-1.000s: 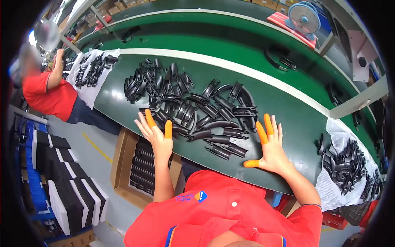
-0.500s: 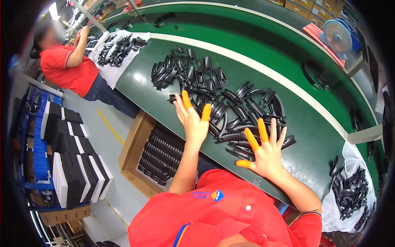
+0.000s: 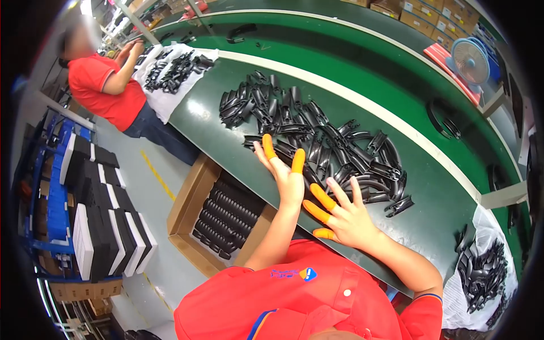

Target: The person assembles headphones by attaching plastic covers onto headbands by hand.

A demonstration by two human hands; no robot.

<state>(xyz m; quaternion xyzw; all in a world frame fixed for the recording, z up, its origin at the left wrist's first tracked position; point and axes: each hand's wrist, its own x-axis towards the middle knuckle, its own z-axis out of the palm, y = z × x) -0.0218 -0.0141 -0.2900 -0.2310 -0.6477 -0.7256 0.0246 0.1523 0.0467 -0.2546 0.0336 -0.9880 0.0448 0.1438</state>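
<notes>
A loose pile of glossy black curved parts (image 3: pixel 340 150) lies on the dark green table (image 3: pixel 430 226). My left hand (image 3: pixel 286 175), with orange covers on two fingers, is at the pile's near left side, fingers spread, against some of the black parts. My right hand (image 3: pixel 343 218) has orange covers on the thumb and two fingers. It lies spread at the pile's near edge, close to my left hand. Neither hand is closed round a part.
An open cardboard box (image 3: pixel 184 218) with rows of black parts stands below the table's edge. A co-worker (image 3: pixel 113 85) stands at the left by parts on white sheeting (image 3: pixel 161 102). More parts lie on white sheeting (image 3: pixel 453 306) at the right. A fan (image 3: pixel 470 61) stands at the back.
My right hand has moved left toward my left hand, and the near parts of the pile have shifted. The view has turned, so the table's things appear further right.
</notes>
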